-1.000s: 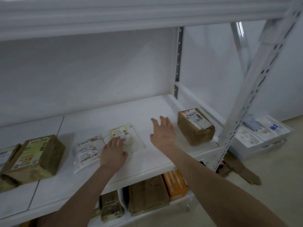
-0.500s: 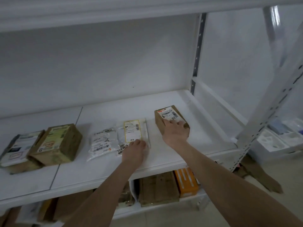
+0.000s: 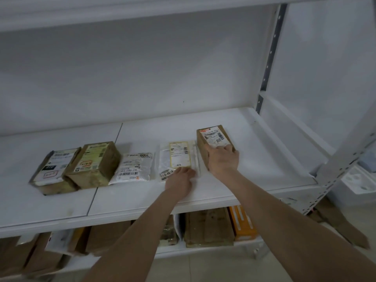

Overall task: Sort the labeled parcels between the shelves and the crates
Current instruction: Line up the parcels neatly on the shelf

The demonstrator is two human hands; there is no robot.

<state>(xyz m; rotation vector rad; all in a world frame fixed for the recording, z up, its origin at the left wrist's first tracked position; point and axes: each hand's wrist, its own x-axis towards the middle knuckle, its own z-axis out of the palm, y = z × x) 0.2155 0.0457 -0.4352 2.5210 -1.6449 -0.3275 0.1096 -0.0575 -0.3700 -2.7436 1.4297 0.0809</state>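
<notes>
Cardboard box gripped in my right hand, probably to snug it beside the plastic pouch that my flat, relaxed left hand pins down, labels up.

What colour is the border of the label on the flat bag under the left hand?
Yellow, framing a white label on the clear plastic bag; head view.

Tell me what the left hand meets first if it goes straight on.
The yellow-labelled flat parcel: the left hand seems to touch its near edge. Beyond it, bare shelf, apparently.
</notes>
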